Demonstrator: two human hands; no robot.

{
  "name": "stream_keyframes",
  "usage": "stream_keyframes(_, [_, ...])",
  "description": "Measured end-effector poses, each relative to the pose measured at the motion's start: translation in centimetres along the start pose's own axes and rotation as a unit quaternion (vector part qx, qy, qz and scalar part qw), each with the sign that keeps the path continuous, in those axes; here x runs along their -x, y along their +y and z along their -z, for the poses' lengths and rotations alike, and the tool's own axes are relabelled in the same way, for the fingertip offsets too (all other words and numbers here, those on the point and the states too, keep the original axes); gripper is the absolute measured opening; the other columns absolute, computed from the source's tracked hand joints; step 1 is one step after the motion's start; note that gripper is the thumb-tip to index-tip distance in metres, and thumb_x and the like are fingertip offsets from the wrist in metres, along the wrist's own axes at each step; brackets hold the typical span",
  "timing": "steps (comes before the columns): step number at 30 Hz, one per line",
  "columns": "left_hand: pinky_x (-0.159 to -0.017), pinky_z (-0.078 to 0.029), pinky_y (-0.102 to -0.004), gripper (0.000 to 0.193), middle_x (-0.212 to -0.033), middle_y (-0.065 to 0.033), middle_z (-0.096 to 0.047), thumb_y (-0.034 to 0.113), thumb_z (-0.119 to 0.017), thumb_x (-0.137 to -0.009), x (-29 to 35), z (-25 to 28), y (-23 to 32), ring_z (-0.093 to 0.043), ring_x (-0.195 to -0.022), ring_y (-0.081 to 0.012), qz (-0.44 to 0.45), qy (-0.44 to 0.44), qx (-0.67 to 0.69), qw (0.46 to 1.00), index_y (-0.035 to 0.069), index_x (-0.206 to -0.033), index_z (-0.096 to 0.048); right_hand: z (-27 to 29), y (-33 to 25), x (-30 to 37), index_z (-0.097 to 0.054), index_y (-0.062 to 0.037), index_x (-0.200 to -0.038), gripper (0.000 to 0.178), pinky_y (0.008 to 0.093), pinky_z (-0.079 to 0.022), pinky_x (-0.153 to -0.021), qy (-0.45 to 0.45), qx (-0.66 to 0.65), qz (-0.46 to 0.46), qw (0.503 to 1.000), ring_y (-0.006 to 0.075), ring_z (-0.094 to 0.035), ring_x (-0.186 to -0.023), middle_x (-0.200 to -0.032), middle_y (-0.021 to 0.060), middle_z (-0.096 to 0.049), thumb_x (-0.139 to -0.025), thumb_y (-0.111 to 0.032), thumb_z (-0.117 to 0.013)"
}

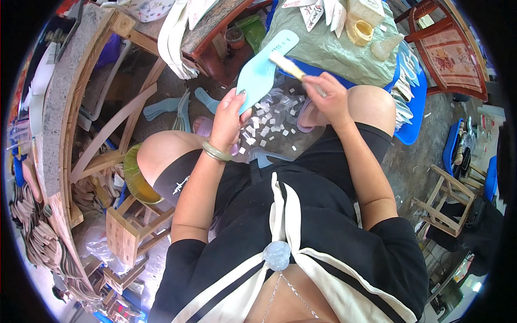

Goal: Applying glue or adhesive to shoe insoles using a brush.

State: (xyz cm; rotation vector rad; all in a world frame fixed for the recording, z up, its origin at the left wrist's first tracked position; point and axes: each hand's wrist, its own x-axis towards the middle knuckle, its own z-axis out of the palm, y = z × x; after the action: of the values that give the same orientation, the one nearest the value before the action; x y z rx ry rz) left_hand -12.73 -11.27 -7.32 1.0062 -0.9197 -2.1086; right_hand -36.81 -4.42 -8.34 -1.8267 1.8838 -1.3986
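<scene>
So I'm standing here watching this person with a pale blue sole-shaped piece (257,78), held up in the air over the floor between their knees. The left fingers (235,100) are pinching its near end, thumb on top, and the right fingers (328,86) are wrapped round a brush (289,67), bristles right at the far part's edge (can't tell if they're actually touching). My two cents: keep that pinch at the very end, support the floppy-looking length, and do light, even strokes out to the edges. I'd also keep it clear of the white scraps (264,126) on the floor.
</scene>
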Motion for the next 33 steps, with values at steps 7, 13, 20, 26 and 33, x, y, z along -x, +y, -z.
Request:
stream_keyframes(7, [-0.04, -0.024, -0.0184, 0.016, -0.066, 0.0032, -0.045, 0.021, -0.047, -0.093, -3.8, -1.7, 1.9, -0.036, -0.048, -0.0033, -0.037, 0.014, -0.046, 0.998, 0.007, -0.097, -0.051, 1.1, 1.1, 1.0, -0.069, -0.0027, -0.094, 0.019, 0.0237, -0.041, -0.057, -0.115, -0.241, -0.084, 0.96, 0.0115, -0.053, -0.064, -0.075, 0.0029, -0.059, -0.076, -0.002, -0.065])
stream_keyframes(13, [-0.054, -0.045, -0.0414, 0.025, -0.071, -0.0162, -0.06, 0.023, -0.046, -0.09, -10.3, -6.8, 6.3, -0.06, -0.059, -0.0292, -0.29, 0.043, -0.516, 0.805, 0.008, -0.109, -0.051, 3.9, 2.3, 1.0, -0.065, 0.0036, -0.099, 0.021, 0.0197, -0.026, -0.045, -0.134, -0.632, -0.229, 0.728, 0.0044, -0.037, -0.052, -0.077, 0.0005, -0.05, -0.079, -0.002, -0.061])
stream_keyframes(20, [-0.054, -0.05, -0.0447, 0.036, -0.071, -0.0152, -0.064, 0.016, -0.046, -0.087, -20.6, -19.3, 10.0, -0.064, -0.062, -0.0311, -0.395, 0.051, -0.771, 0.497, 0.014, -0.122, -0.047, 7.2, 2.5, 0.0, -0.065, 0.0, -0.097, 0.018, 0.0192, -0.027, -0.042, 0.017, -0.727, -0.16, 0.668, 0.007, -0.036, -0.05, -0.079, 0.0041, -0.047, -0.079, -0.003, -0.062])
stream_keyframes(26, [-0.054, -0.052, -0.0361, 0.054, -0.092, -0.0172, -0.059, 0.011, -0.043, -0.089, -27.2, -23.9, 6.7, -0.066, -0.07, -0.0278, -0.368, 0.009, -0.855, 0.365, 0.026, -0.14, -0.035, 8.3, 3.3, 0.1, -0.064, -0.001, -0.101, 0.02, 0.0179, -0.026, -0.041, 0.031, -0.734, -0.123, 0.667, 0.0053, -0.035, -0.049, -0.079, 0.0033, -0.044, -0.081, -0.006, -0.062])
stream_keyframes(33, [-0.056, -0.051, -0.0366, 0.039, -0.089, -0.0147, -0.056, 0.034, -0.058, -0.085, -24.6, -20.0, 4.5, -0.062, -0.072, -0.0279, -0.441, -0.08, -0.766, 0.461, 0.02, -0.121, -0.053, 9.1, 4.2, 0.7, -0.064, -0.0028, -0.101, 0.023, 0.0181, -0.025, -0.041, 0.074, -0.72, -0.125, 0.678, 0.0069, -0.035, -0.05, -0.084, 0.0057, -0.046, -0.079, -0.009, -0.065])
